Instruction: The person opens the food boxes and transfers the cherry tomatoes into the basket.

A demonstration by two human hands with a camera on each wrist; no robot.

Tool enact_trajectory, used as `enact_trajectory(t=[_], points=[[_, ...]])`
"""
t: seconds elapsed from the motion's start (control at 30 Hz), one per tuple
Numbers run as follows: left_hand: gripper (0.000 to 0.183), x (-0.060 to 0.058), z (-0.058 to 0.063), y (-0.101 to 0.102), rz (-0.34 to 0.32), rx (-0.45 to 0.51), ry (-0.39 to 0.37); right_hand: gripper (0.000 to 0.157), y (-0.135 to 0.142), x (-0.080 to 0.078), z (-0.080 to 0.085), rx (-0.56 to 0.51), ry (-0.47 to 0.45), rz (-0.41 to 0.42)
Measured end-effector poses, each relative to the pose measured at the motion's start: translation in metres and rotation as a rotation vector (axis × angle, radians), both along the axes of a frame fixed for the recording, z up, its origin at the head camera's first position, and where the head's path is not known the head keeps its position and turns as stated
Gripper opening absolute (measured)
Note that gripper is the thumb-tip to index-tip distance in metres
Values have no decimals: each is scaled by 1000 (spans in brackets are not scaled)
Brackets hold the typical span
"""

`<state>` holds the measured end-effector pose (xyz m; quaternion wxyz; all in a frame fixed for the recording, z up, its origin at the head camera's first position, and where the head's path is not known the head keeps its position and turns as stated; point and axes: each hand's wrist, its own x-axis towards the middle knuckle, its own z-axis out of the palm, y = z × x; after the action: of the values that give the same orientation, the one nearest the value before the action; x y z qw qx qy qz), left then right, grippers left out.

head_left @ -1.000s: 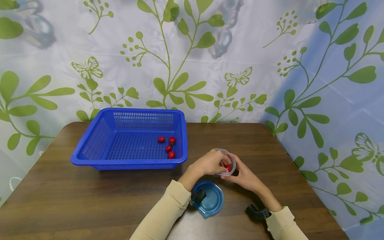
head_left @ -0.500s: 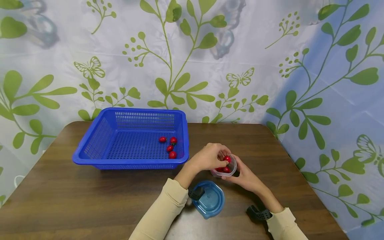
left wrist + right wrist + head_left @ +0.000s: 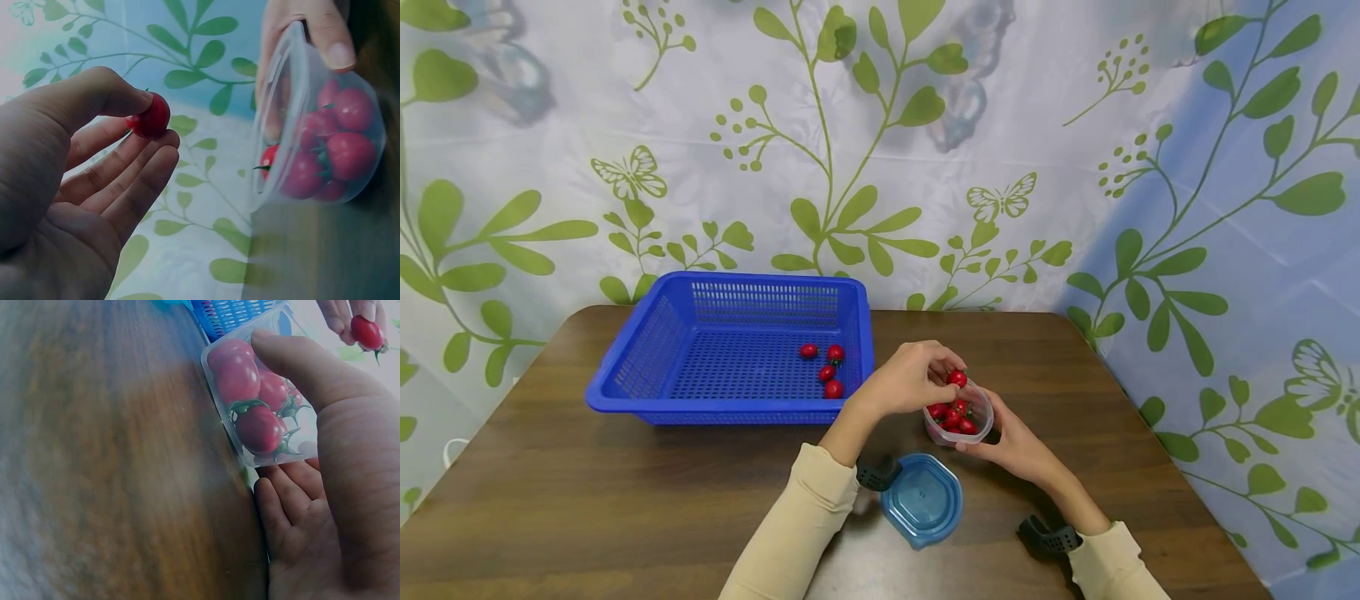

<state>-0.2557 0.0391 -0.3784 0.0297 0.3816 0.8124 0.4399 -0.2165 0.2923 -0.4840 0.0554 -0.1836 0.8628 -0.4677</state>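
Note:
My left hand (image 3: 913,379) pinches a red cherry tomato (image 3: 957,378) between thumb and fingers, just above the rim of a small clear plastic container (image 3: 982,403). In the left wrist view this tomato (image 3: 152,117) is apart from the container, its other fingers spread below. Several cherry tomatoes (image 3: 352,156) lie inside the container, some with green stems. The right hand (image 3: 1011,437) grips the container from its right side, its thumb (image 3: 300,362) on the near wall and fingers on the far side. On the table in front lies a blue lid (image 3: 922,500).
A large blue plastic basket (image 3: 730,406) stands to the left on the brown wooden table (image 3: 625,492). Several more tomatoes (image 3: 833,389) lie in its right end. Behind the table hangs a leaf-patterned curtain (image 3: 700,125). Black bands (image 3: 1048,537) circle both wrists.
The left hand has risen out of the container, up and to the left, with a tomato between its fingers. More of the tomatoes inside now show. The right hand stays on the container.

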Motion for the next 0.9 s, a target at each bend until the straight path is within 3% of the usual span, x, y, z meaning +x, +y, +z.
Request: enact_trajectory(t=[0.43,0.9], points=[[27,-1,15,-29,66,87,1,89,-1,-1,0,-2,27,5],[28,-5,22,-68,170,198,-20,87,0,-1,-2,23,46,-1]])
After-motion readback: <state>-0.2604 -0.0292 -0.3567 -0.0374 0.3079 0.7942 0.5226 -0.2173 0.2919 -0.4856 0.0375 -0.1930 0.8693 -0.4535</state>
